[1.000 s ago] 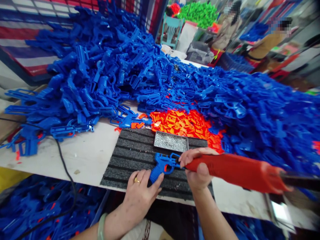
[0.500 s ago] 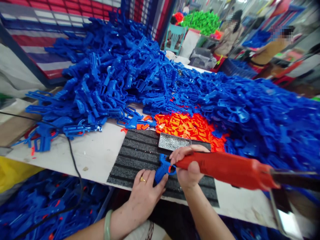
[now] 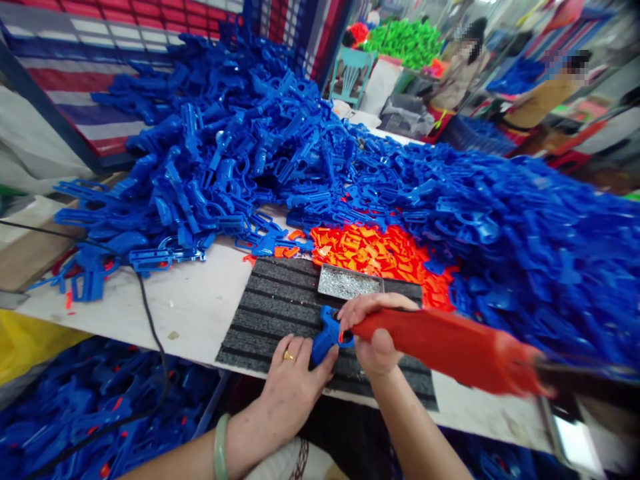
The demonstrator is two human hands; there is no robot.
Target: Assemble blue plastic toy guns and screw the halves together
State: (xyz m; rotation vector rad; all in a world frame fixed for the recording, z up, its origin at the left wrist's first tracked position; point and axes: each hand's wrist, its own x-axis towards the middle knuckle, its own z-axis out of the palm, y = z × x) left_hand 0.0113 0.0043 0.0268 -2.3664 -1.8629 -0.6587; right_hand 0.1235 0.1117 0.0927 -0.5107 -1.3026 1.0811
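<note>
On dark ribbed mat point(image 3: 270, 310), near edge of white table point(image 3: 190, 307): blue toy pistol shell point(image 3: 326, 335) lies flat, just below screw tray point(image 3: 350, 283). Left hand point(image 3: 295, 377) is clamped on its grip. Right hand point(image 3: 376, 333) is closed round red power driver point(image 3: 450, 347), nose on the shell's middle. Since a second ago the right hand has slid left over the shell, hiding the barrel. Over the last half second both hands barely shift. Judgement: driver seated, working one fixing point. Orange parts point(image 3: 375, 250) and blue heap point(image 3: 240, 147) lie behind.
</note>
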